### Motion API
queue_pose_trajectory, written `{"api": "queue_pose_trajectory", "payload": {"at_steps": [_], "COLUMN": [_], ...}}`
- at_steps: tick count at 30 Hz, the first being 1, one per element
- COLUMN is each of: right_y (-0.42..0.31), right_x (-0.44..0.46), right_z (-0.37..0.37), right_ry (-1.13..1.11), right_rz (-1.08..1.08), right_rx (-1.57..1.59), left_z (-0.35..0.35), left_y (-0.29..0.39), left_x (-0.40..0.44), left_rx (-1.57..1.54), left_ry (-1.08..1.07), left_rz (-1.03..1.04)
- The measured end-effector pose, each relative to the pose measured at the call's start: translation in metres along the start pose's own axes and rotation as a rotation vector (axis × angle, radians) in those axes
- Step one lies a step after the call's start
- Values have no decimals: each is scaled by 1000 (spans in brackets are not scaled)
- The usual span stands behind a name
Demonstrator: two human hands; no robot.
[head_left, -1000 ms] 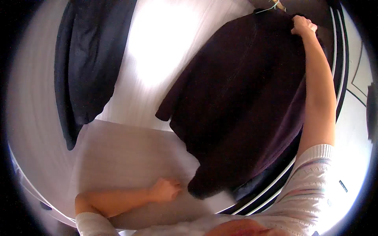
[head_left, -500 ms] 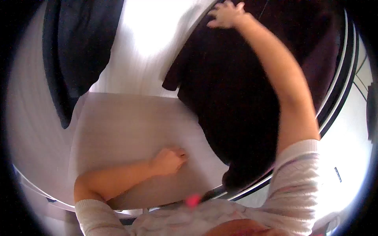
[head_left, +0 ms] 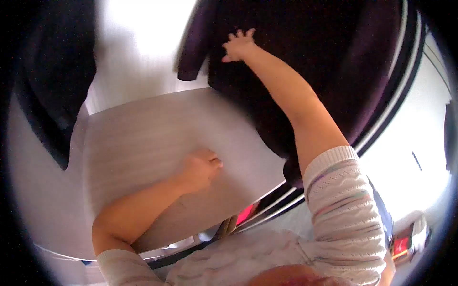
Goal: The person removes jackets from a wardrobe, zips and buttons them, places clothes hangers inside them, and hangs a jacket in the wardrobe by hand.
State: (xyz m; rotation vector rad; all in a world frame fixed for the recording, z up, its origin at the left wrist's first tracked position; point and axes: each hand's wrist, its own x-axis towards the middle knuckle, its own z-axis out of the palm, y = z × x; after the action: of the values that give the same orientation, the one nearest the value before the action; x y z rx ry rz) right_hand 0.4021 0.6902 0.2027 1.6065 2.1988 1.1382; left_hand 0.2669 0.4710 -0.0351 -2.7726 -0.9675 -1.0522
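Note:
A dark, almost black garment (head_left: 286,86) with a purplish sheen is spread over the right side of the table; its sleeve (head_left: 194,45) lies along the left edge. My right hand (head_left: 238,46) rests on the upper part of the garment, palm down, fingers spread. Closer to me, my left hand (head_left: 202,167) is curled into a fist over the bare pale tabletop (head_left: 143,138). Nothing shows in that fist, and it is away from the cloth.
A second dark cloth (head_left: 62,62) hangs over the table's left side. Beyond the table's right edge are a pale floor (head_left: 405,157) and a small red and white item (head_left: 403,245). Something red (head_left: 244,214) shows below the front edge.
The view has shifted. My right hand has come down the garment toward me, its fingers still spread. My left hand stays closed in about the same place.

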Motion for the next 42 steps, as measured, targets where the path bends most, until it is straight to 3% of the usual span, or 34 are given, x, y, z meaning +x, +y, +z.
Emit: {"api": "queue_pose_trajectory", "payload": {"at_steps": [1,2,4,7,8,10,13,16,18,20,22,24,25,30,34,36,38,40,42], "right_y": [-9,-80,-100,-124,-135,-170,-195,-207,-203,-190,-174,-153,-150,-129,-118,-114,-113,-118,-121], "right_x": [-7,4,-14,-49,-68,-104,-205,-326,-381,-417,-434,-433,-433,-436,-429,-422,-411,-398,-397], "right_z": [-1,7,0,-34,-49,-64,-75,-64,-37,7,35,70,74,91,102,100,103,108,119], "right_ry": [-31,-85,-112,-76,-62,219,579,826,903,729,269,93,104,181,246,185,161,153,180], "right_rz": [-24,-47,-98,-164,-163,-189,-273,-364,-474,-276,297,612,611,497,469,336,215,249,312], "right_rx": [101,225,282,423,481,648,948,980,1236,1344,1954,2124,2197,2584,2674,2760,2617,2591,2583], "left_z": [-1,-1,10,0,1,-4,4,-8,-21,-17,-8,-4,9,16,10,10,12,6,28], "left_y": [3,-42,-55,-52,-50,-44,-42,3,26,37,60,84,85,74,52,54,59,88,45], "left_x": [-5,-55,-51,-36,-31,-33,-41,-28,-14,1,21,43,52,60,52,49,45,35,29], "left_rx": [0,-17,-31,36,21,-6,-23,-461,-661,-739,-841,-903,-921,-1185,-1448,-1501,-1514,-1510,-1334], "left_ry": [6,19,92,-67,-9,110,-223,-157,-180,-117,-25,36,119,115,75,103,109,88,132], "left_rz": [-11,0,35,-39,23,122,-105,-84,-161,-183,-137,-35,-33,-274,-299,-357,-388,-409,-435]}}
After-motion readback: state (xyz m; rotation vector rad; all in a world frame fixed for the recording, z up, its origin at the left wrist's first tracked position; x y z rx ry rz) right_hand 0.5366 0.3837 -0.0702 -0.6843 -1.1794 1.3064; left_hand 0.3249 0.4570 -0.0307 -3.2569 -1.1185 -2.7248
